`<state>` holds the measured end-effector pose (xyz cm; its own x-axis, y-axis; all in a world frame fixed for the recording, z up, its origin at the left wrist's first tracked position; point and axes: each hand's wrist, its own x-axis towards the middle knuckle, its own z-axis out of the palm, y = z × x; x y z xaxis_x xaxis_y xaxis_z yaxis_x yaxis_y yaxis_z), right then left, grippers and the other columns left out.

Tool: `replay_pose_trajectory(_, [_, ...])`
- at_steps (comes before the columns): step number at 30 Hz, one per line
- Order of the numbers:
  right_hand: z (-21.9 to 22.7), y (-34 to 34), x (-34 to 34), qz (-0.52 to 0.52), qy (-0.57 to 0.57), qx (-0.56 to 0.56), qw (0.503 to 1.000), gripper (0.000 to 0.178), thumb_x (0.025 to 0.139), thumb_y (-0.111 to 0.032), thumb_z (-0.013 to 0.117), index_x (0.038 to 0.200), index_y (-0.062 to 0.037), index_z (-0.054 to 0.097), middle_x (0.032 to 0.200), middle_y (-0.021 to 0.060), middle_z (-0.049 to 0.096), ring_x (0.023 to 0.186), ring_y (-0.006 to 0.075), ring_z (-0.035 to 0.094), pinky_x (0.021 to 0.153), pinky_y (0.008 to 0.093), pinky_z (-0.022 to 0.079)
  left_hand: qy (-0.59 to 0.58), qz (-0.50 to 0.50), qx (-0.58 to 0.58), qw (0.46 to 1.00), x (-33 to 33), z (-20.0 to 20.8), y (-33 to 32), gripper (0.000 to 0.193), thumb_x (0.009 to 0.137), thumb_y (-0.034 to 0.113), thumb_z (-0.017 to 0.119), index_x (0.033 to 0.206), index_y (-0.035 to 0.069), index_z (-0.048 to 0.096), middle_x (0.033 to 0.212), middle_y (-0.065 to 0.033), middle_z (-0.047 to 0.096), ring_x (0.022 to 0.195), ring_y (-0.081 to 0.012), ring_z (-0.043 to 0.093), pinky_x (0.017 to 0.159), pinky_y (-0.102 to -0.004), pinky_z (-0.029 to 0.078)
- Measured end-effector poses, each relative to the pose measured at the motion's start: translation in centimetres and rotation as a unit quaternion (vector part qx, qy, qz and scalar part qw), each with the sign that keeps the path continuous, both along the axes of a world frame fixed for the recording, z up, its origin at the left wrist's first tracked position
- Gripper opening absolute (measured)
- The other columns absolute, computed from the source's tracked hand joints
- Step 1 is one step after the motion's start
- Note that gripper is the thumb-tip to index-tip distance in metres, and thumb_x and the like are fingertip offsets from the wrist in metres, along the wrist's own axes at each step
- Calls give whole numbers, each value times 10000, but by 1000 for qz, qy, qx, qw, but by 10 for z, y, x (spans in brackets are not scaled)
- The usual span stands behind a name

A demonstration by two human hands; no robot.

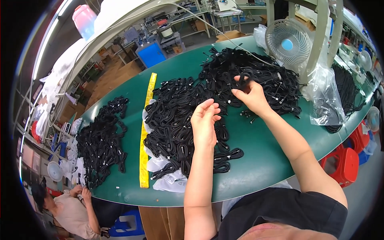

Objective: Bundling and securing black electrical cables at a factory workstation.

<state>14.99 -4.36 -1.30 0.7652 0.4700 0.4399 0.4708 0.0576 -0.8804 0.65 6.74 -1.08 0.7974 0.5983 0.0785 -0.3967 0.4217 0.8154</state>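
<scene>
A coiled black cable [243, 82] is between the thumb and fingers of my right hand [253, 96], at the near edge of a large tangled heap of black cables [224, 68]. My left hand [205, 124] hovers over the right side of a pile of bundled black cables [172, 116]. Its fingers are loosely bent, and nothing shows in them. Small light-coloured connector ends dot both piles. Under the middle pile, white plastic bags [170, 182] stick out toward the near edge of the green table [256, 160].
A yellow strip [147, 136] divides the middle pile from another cable pile [104, 140] on the left. Behind the right heap stand a fan [287, 42] and a metal post [314, 44] with clear plastic bags [326, 96]. A person [74, 212] works at lower left. Red stools [342, 166] stand at right.
</scene>
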Motion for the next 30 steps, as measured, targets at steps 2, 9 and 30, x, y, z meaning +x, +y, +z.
replay_pose_trajectory(2, [25, -23, -24, 48, 56, 3, 997, 331, 771, -94, 651, 1068, 22, 561, 822, 20, 601, 757, 74, 541, 661, 231, 453, 58, 59, 170, 982, 3, 6, -17, 264, 865, 121, 558, 1094, -9, 551, 974, -78, 605, 843, -128, 569, 688, -234, 451])
replay_pose_trajectory(9, [41, -52, -43, 204, -17, -126, 971, 262, 838, -222, 618, 960, 9, 595, 762, 45, 607, 669, 96, 560, 596, 258, 477, -16, 28, 413, 910, -2, 12, -51, 424, 843, 166, 604, 1198, -32, 481, 1155, -113, 466, 979, -169, 511, 825, -276, 439])
replay_pose_trajectory(30, [52, -59, -61, 14, -190, 96, 977, 74, 753, 1, 655, 805, 33, 614, 671, 37, 570, 505, 64, 535, 441, 204, 425, 5, -99, 159, 982, -11, 20, -63, 286, 896, 145, 529, 1119, -32, 519, 984, -68, 587, 848, -119, 571, 713, -241, 458])
